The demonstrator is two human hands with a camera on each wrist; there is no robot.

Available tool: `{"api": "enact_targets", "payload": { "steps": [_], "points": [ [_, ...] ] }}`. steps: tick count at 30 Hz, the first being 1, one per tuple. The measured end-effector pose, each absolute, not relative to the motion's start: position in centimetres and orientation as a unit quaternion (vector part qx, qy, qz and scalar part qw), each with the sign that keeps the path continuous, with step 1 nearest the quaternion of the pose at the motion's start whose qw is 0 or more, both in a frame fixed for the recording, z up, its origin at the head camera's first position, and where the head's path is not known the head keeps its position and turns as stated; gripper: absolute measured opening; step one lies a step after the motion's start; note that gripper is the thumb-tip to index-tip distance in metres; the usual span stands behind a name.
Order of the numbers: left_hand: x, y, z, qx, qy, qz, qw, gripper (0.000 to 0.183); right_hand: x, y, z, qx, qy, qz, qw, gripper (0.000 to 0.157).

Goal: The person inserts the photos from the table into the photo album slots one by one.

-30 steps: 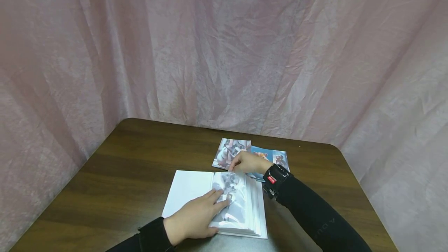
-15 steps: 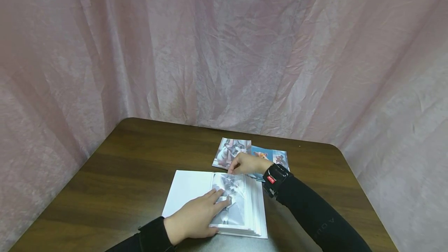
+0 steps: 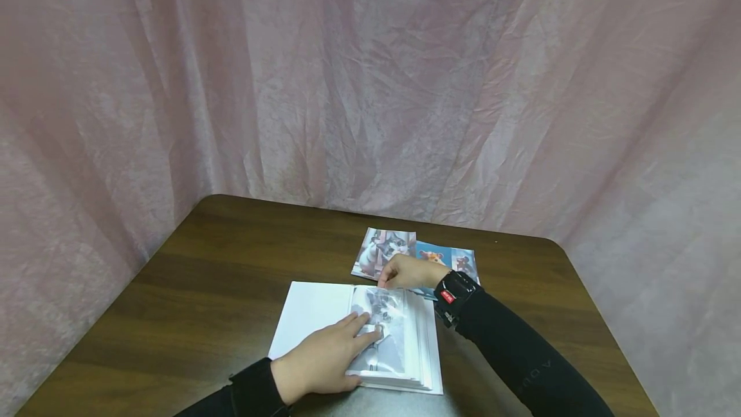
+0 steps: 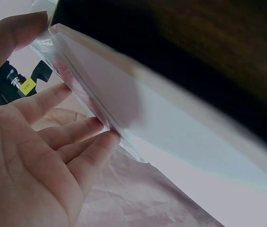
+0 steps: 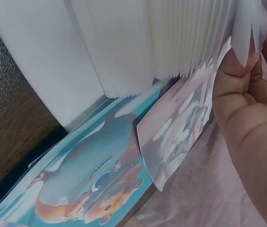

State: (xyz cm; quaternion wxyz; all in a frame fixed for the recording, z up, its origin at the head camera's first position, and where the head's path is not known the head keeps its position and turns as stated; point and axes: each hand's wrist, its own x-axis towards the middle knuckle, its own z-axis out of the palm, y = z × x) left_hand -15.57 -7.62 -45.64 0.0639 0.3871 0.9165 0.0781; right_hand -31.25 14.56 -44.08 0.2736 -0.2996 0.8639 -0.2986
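White photo album [image 3: 412, 340], lying open on the brown, wood-grained counter [image 3: 173, 327], about halfway between the left and the right edge, well apart from the far edge. On its left side, the plain, smooth, white inside of the cover [image 3: 320, 307]. On its right side, a thick block of pages, in the right wrist view a row of many thin leaves. On top of this block, a clear pocket [image 3: 393, 346], glossy, a little wrinkled, with bright reflections. Inside the pocket, a pale grey picture [image 3: 379, 302], visible only dimly through the plastic and partly covered.

Left hand [image 3: 324, 359] laid over cover and pocket, with fingers released and spread, tips touching the plastic. Right hand [image 3: 408, 271] at the album's far side, with thumb and fingers pinching the thin upper edge of the clear pocket; cannot tell about the picture being also in this pinch.

Just beyond the album, toward the far edge of the counter, right of its middle: a pinkish picture [image 3: 384, 253] of grey-and-white animals, overlapping a blue picture [image 3: 434, 253] with an orange cartoon animal, partly hidden behind the right hand.
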Motion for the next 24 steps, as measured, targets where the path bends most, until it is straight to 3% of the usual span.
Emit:
{"api": "enact_targets", "payload": {
  "steps": [11,24],
  "points": [
    [-15.77,-7.53,-45.65,0.383,0.916,0.089,0.080,0.073,-31.22,14.82,-44.07,-0.290,0.867,-0.304,0.267,0.014],
    [-15.62,-7.58,-45.63,0.380,0.918,0.098,0.059,0.072,-31.45,15.47,-44.02,-0.297,0.871,-0.305,0.246,0.014]
  ]
}}
